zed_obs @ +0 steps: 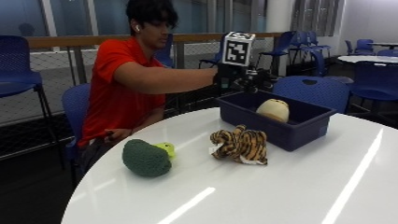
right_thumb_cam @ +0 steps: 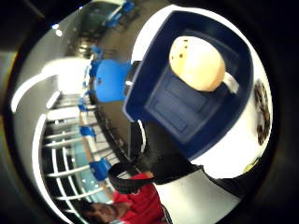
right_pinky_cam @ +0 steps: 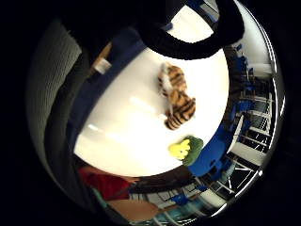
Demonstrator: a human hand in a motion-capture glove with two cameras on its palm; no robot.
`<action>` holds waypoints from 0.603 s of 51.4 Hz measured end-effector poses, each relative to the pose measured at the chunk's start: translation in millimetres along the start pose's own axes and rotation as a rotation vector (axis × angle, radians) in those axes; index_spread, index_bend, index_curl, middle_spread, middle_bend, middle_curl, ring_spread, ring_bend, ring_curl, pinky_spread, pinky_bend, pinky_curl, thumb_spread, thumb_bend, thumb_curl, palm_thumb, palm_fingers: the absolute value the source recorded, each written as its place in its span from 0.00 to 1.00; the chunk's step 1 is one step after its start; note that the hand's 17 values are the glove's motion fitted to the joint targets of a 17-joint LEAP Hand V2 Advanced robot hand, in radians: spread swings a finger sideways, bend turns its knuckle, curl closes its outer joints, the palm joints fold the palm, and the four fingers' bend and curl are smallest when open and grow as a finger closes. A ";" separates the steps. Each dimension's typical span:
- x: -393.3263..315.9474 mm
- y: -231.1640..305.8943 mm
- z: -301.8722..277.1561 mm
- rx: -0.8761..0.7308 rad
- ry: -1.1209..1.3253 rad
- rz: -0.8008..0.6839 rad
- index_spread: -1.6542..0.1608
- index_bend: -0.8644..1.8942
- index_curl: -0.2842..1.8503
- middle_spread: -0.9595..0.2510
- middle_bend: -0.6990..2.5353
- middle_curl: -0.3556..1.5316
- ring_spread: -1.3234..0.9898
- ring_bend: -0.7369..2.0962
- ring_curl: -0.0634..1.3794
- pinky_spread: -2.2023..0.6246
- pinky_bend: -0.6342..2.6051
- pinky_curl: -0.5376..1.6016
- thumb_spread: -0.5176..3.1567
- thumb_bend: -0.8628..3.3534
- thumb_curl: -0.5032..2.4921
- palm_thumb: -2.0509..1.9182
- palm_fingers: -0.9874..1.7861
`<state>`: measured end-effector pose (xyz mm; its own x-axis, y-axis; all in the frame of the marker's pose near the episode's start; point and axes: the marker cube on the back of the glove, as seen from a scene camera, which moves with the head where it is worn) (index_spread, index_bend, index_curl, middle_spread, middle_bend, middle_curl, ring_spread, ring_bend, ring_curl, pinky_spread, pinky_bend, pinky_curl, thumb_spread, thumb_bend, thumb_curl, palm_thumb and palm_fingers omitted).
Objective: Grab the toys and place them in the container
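A dark blue container (zed_obs: 297,132) stands at the far side of the round white table (zed_obs: 298,186). Inside it lies a cream egg-shaped plush toy (zed_obs: 273,109), which the thumb side palm view shows against the container (right_thumb_cam: 187,112) floor as the cream toy (right_thumb_cam: 196,63). My gloved right hand (zed_obs: 244,78) hovers above the container's near-left corner, fingers relaxed and holding nothing. A striped tiger plush (zed_obs: 241,145) lies on the table just in front of the container. A green round plush with a yellow head (zed_obs: 148,157) sits further left. Both show in the little finger side view: tiger (right_pinky_cam: 176,96), green plush (right_pinky_cam: 186,149).
Blue chairs (zed_obs: 311,88) stand behind the table, and another one (zed_obs: 22,70) stands at the left by a railing. A second white table (zed_obs: 373,58) is at the back right. The person's bare left hand (zed_obs: 115,135) rests low beside the table's edge.
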<state>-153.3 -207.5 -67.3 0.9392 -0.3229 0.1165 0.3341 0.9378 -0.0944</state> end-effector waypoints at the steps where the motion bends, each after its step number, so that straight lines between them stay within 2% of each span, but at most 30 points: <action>1: 6.6 7.0 0.4 0.003 0.005 0.006 0.71 0.36 0.35 0.71 0.24 0.45 0.55 0.32 0.31 0.80 0.50 0.43 0.44 0.19 0.35 0.50 0.25; 14: 111.5 91.4 14.9 0.054 0.036 0.239 0.72 0.37 0.32 0.75 0.25 0.39 0.58 0.31 0.27 0.81 0.46 0.40 0.44 0.19 0.30 0.50 0.26; 31: 224.7 192.6 61.1 -0.018 0.099 0.492 0.71 0.37 0.31 0.75 0.25 0.34 0.58 0.30 0.21 0.82 0.46 0.41 0.44 0.19 0.27 0.50 0.27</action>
<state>117.2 -91.6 1.1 0.9886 0.1453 -0.0407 -0.1495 0.9800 -0.1314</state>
